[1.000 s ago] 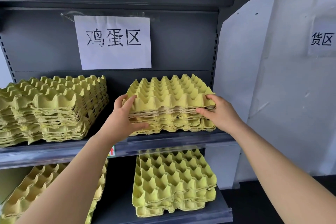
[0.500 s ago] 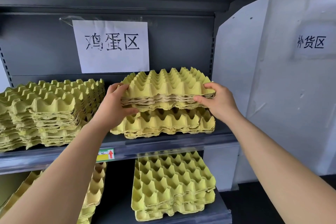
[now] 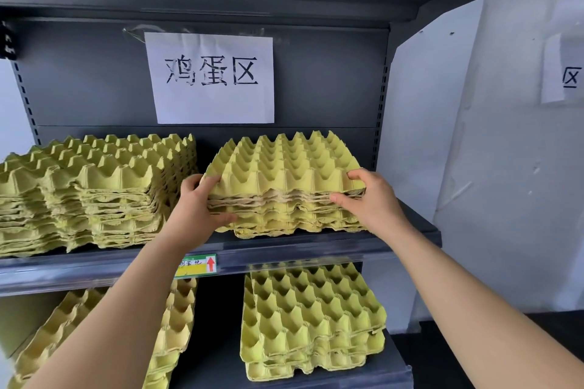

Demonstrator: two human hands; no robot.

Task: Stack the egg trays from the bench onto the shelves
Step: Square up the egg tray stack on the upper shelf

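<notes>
A bundle of yellow-green egg trays (image 3: 286, 167) rests on a lower stack of egg trays (image 3: 294, 219) at the right of the upper shelf (image 3: 94, 265). My left hand (image 3: 197, 208) grips the bundle's left front corner, thumb on top. My right hand (image 3: 371, 199) grips its right front corner. A taller stack of egg trays (image 3: 91, 186) fills the shelf's left side. The bench is out of view.
The lower shelf (image 3: 316, 380) carries two more tray stacks, one at left (image 3: 177, 319) behind my arm and one at right (image 3: 311, 319). A paper sign (image 3: 211, 77) hangs on the grey back panel. A white wall (image 3: 505, 167) stands to the right.
The held bundle was lifted apart from the lower stack half a second ago; it has come back down onto that stack. The camera has moved closer to the shelf.
</notes>
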